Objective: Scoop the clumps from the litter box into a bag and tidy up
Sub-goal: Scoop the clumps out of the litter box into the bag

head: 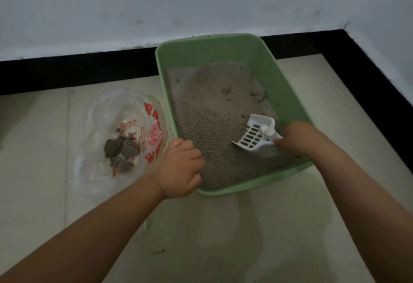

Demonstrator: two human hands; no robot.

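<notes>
At the centre of the frame, the near left corner of the green litter box [288,95] is being gripped by the left hand [182,168], its fingers curled over the rim. At right of centre, the handle of the white slotted scoop [254,135] is being held by the right hand [297,139], fingers closed round it, the scoop's blade being rested on the grey litter [214,108]. Grey clumps [121,150] are being held in the clear plastic bag [125,112] lying on the tiled floor [245,226] at centre left, just beside the box.
</notes>
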